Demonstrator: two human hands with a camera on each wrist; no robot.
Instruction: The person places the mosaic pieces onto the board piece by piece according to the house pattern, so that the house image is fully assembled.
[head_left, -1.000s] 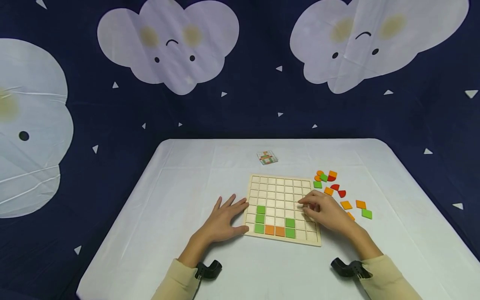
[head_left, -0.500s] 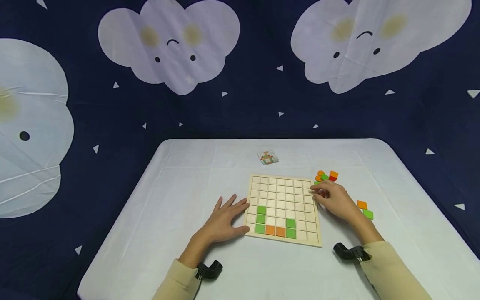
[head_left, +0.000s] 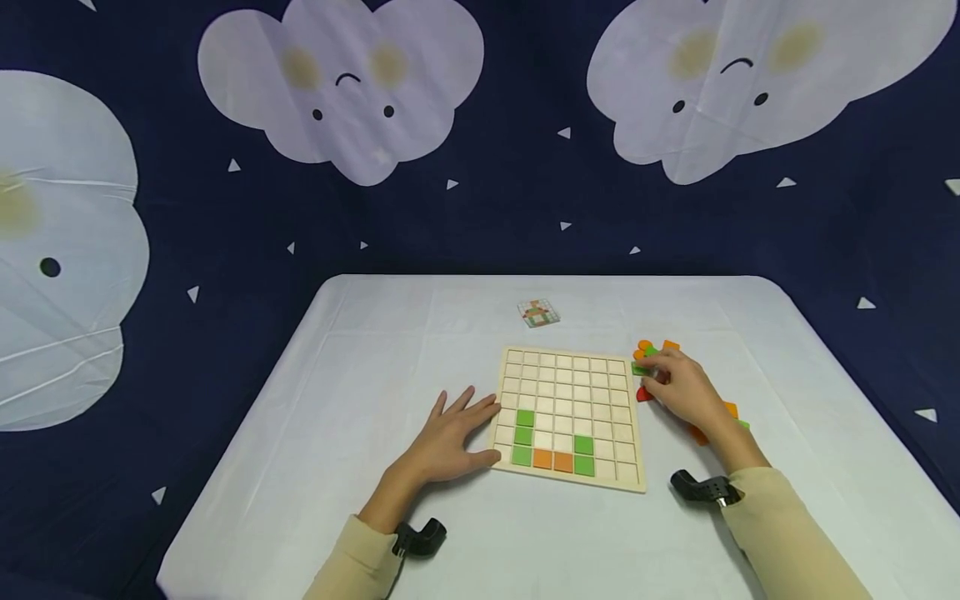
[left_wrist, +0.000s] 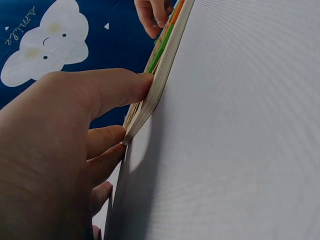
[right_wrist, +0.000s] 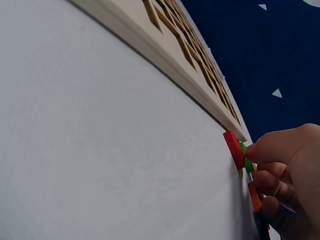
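Note:
A wooden grid board lies on the table. Green squares and orange squares fill some cells near its front. My left hand is spread flat at the board's left side, with thumb and fingertips against the edge; the left wrist view shows the thumb on the rim. My right hand is beyond the right edge, over the loose pieces. Its index fingertip is right at a green tile, thumb held apart below. A red piece lies just in front of that thumb in the right wrist view.
More loose pieces, such as orange round ones and an orange tile, lie around and partly under the right hand. A small patterned card is behind the board. White cloth covers the table; a dark cloud-print curtain hangs behind.
My right hand has moved away from above the board's right part, right and back to the loose pieces. The left hand stays at the board's edge, and the filled cells look the same.

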